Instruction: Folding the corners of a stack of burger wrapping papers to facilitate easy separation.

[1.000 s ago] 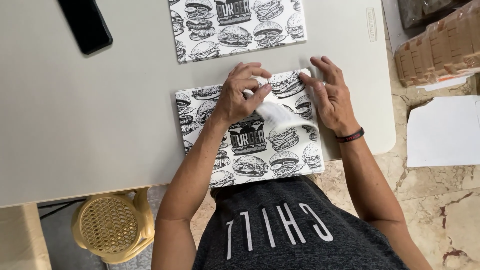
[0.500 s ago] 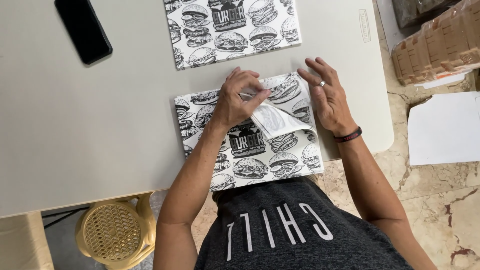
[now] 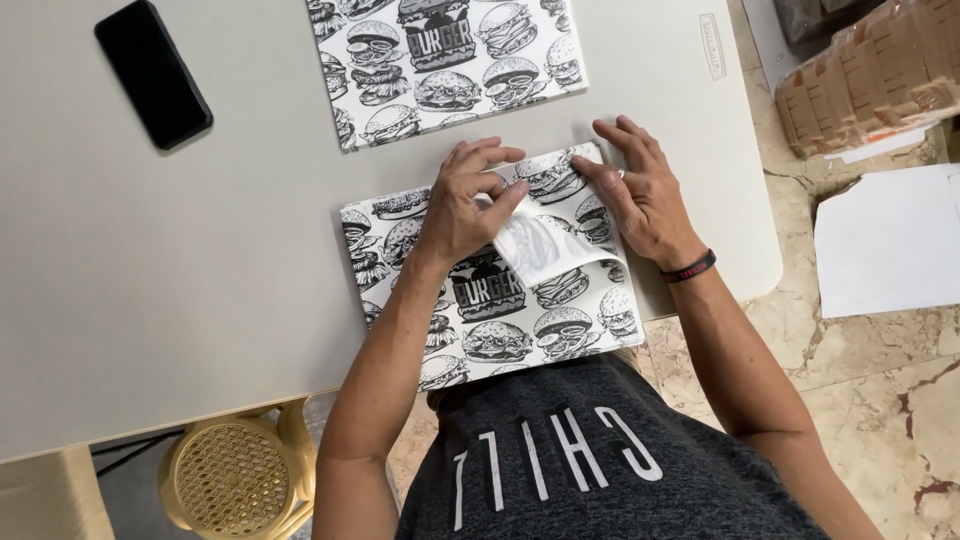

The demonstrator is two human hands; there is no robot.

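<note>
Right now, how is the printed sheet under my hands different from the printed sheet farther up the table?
The near sheet has both hands on it, and its top corner is folded over; the far sheet lies flat and untouched. The near sheet overhangs the table edge; the far sheet runs out of view. Both show black-and-white burger drawings.

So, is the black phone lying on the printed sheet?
No, the phone lies on the bare table, apart from both printed sheets.

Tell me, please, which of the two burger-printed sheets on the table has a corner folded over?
The nearer sheet, under both hands: its far corner is turned over, showing the pale underside. The farther sheet lies flat and untouched.
</note>
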